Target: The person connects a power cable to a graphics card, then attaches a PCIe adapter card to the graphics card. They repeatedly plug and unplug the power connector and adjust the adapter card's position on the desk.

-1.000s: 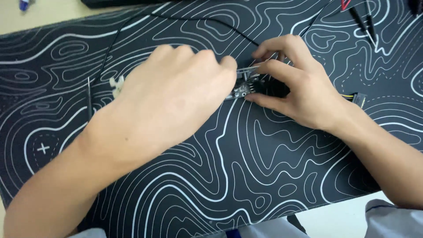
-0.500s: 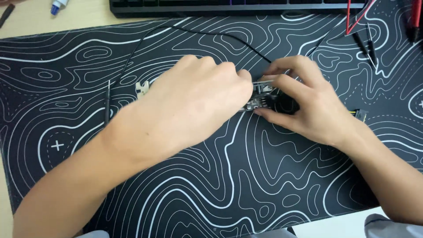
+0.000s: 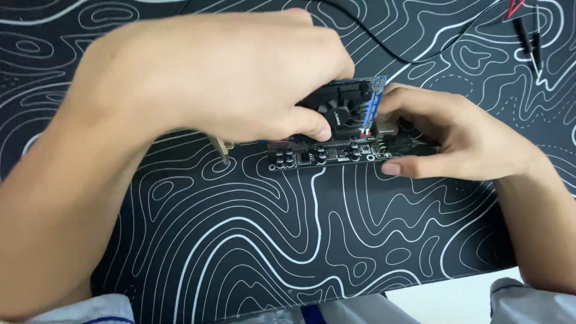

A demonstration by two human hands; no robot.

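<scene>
My left hand (image 3: pixel 222 78) grips a small black expansion card with a fan (image 3: pixel 343 111) and a blue edge, holding it upright from above. Its metal bracket (image 3: pixel 219 147) pokes out below my palm. The card stands on a dark circuit board (image 3: pixel 336 156) with small round capacitors, which lies flat on the mat. My right hand (image 3: pixel 456 135) holds the right end of that board, thumb along its front edge and fingers behind the card. Most of the card is hidden under my left hand.
Everything rests on a black desk mat with white contour lines (image 3: pixel 270 240). A thin black cable (image 3: pixel 384 45) runs across the far side. Black test probes (image 3: pixel 531 42) with a red tip lie at the top right. The pale desk edge (image 3: pixel 444 300) shows at the bottom.
The view has drawn much closer to the hands. The fan card, hidden before, now shows under my left hand, standing on the board. My right hand stays on the board's right end.
</scene>
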